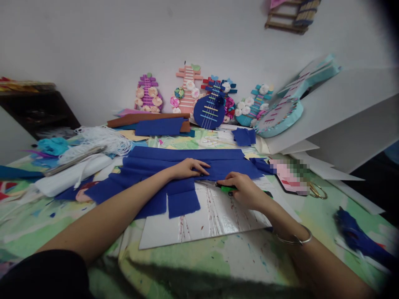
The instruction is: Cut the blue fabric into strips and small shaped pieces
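My left hand (188, 168) lies flat with fingers stretched out on a sheet of dark blue crepe paper (174, 174), pressing it down. The paper's near edge is cut into several hanging strips. My right hand (245, 191) is closed around a green-handled cutter (227, 189), its tip at the blue paper's edge just right of my left fingertips. Both hands work over a white board (215, 218) marked with many cut lines. A metal bangle (294, 238) circles my right wrist.
Several small decorated paper guitars (209, 109) lean against the back wall. A large turquoise guitar (285, 112) rests on white boards (343, 120) at right. White cord and rolls (93, 145) lie left; gold-handled scissors (318, 191) and blue scraps (355, 236) lie right.
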`<state>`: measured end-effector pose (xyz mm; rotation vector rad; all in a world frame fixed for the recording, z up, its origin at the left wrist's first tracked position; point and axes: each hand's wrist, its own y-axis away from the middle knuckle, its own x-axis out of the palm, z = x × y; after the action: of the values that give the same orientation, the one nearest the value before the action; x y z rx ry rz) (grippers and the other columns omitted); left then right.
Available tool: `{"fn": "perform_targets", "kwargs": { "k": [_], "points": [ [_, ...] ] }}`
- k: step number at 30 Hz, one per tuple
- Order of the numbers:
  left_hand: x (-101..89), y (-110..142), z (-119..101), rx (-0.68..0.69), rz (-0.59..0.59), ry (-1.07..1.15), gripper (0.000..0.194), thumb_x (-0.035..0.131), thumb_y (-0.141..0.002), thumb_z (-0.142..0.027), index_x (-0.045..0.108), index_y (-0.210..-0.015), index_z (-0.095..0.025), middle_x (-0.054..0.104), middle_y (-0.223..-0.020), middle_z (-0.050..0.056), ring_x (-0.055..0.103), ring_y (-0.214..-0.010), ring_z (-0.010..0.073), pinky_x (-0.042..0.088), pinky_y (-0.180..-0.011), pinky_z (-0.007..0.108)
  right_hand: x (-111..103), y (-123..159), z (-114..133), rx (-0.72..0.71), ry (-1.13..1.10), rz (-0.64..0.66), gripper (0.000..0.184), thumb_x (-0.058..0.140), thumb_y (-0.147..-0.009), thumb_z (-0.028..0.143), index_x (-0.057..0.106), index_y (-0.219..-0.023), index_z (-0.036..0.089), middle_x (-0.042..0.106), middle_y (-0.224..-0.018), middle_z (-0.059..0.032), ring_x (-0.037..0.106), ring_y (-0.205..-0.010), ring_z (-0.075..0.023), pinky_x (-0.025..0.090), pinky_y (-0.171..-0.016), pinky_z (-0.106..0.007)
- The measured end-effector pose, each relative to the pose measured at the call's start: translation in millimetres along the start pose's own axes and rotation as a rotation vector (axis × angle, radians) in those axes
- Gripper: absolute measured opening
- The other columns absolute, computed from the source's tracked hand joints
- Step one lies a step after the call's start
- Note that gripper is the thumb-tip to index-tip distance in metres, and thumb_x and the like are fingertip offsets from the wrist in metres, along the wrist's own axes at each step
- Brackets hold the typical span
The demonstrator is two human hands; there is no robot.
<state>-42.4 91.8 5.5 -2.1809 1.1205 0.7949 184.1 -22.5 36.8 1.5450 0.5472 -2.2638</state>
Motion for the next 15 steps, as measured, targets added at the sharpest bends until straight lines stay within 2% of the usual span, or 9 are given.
{"fn": "perform_targets", "kwargs": {
  "k": [9, 15],
  "points": [
    [-0.6, 0.3, -1.0, 0.008, 0.013, -0.014, 0.032, 0.055, -0.075, -0.008, 0.067, -0.100, -0.023, 0.055, -0.124, 0.006, 0.050, -0.114, 0.0188, 0.034, -0.098, 0.032, 4.0, -2.2, 2.3, 0.014, -0.007, 0.018, 0.065, 0.038, -0.054, -0.005, 0.067, -0.107, 0.021, 0.062, -0.097, -0.0088, 0.056, -0.088, -0.0216, 0.041, -0.080, -0.031],
    [0.5, 0.3, 0.6, -0.002, 0.004, -0.008, 0.034, 0.055, -0.074, -0.007, 0.067, -0.100, -0.024, 0.055, -0.124, 0.005, 0.050, -0.114, 0.0180, 0.034, -0.098, 0.032, 1.1, 0.8, 1.1, 0.006, -0.014, 0.011, 0.066, 0.038, -0.056, -0.005, 0.065, -0.109, 0.024, 0.062, -0.097, -0.0077, 0.055, -0.089, -0.0213, 0.041, -0.081, -0.032]
  ]
}}
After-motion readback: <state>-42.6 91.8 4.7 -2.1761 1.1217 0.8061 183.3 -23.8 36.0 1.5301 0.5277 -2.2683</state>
